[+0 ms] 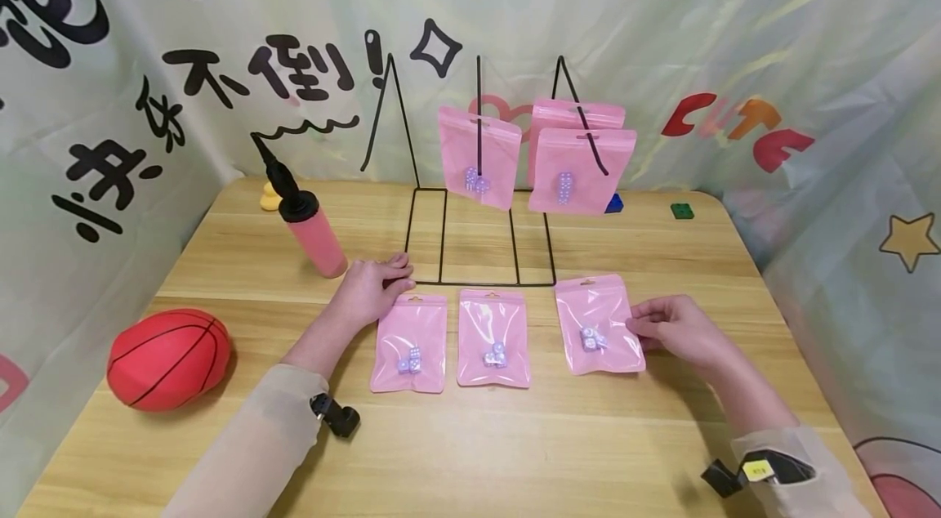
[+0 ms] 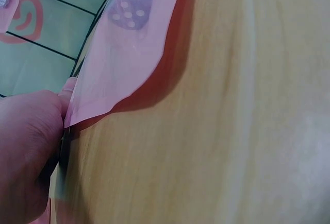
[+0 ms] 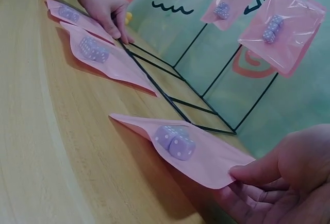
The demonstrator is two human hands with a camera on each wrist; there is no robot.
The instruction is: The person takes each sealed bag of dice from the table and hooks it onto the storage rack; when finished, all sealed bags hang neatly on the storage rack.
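My right hand [image 1: 676, 330] pinches the side edge of a pink zip bag [image 1: 599, 297] with purple dice in it, thumb above and fingers below. In the right wrist view this bag [image 3: 211, 152] has its gripped edge raised. My left hand [image 1: 367, 289] holds the front left corner of a black wire display rack [image 1: 481, 283] between thumb and fingers. Just below that hand lies another pink dice bag [image 1: 412, 326], with a third pink dice bag [image 1: 492, 326] to its right. One pink bag [image 1: 492, 146] hangs on the rack's middle hook and two pink bags [image 1: 588, 195] on the right hook.
A red basketball [image 1: 169, 359] sits at the table's left. A pink hand pump [image 1: 316, 240] stands behind the left hand, a yellow toy [image 1: 269, 198] beyond it. Blue [image 1: 614, 203] and green bricks [image 1: 682, 211] lie along the back. A printed curtain [image 1: 662, 28] hangs behind the table.
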